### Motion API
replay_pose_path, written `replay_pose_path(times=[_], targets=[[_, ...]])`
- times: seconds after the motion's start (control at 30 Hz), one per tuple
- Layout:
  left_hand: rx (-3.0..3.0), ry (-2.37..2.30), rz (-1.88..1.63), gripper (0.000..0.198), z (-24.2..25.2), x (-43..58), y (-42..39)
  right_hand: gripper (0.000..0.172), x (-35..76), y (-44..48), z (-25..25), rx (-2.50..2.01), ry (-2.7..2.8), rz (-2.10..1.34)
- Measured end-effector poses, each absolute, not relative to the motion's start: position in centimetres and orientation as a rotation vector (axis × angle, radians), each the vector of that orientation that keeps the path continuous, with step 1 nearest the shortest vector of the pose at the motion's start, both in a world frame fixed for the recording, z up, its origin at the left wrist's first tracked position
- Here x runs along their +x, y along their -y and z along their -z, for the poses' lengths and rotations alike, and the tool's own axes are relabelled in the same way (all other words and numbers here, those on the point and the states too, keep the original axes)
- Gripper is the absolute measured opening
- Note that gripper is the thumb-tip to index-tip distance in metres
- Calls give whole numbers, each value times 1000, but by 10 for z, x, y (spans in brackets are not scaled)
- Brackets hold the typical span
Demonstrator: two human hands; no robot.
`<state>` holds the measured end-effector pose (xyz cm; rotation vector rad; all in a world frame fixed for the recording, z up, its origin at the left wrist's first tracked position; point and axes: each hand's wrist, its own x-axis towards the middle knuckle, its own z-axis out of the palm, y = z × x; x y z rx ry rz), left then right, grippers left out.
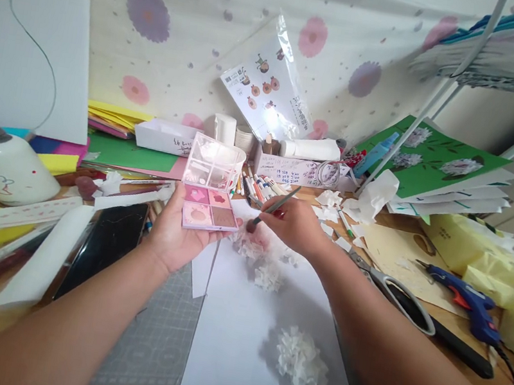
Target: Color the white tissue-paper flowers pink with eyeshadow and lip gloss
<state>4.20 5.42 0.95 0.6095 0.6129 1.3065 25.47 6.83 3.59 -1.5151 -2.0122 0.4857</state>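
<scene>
My left hand [175, 236] holds an open pink makeup palette [210, 206] from below, its clear lid tipped up. My right hand [295, 224] pinches a thin brush [274, 209], whose tip hangs just right of the palette's edge. Below the hands lies a white sheet of paper [234, 338] with several white tissue-paper flowers stuck on it: a large one [301, 363] near me, a smaller one [267, 277] in the middle, and a pink-tinted one [254, 241] under the brush tip.
A grey cutting mat [155, 339] lies under the sheet. Scissors [392, 291] and a blue glue gun [464, 302] sit to the right. A white jar [2, 165] and coloured paper stacks crowd the left. Pens, boxes and a green flower picture [437, 162] stand behind.
</scene>
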Motion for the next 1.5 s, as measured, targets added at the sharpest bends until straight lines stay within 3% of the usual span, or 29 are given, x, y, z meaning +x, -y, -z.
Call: replay_pose_path(times=[0.8, 0.97, 1.5], targets=[[606, -661, -1405, 64, -18, 37, -57, 6, 230, -71, -13, -1385, 2057, -519], [557, -743, -1435, 64, -22, 37, -57, 21, 236, -86, -16, -1538, 2011, -437], [279, -1031, -1481, 53, -20, 48, -46, 27, 204, -116, -27, -1634, 2178, -531]])
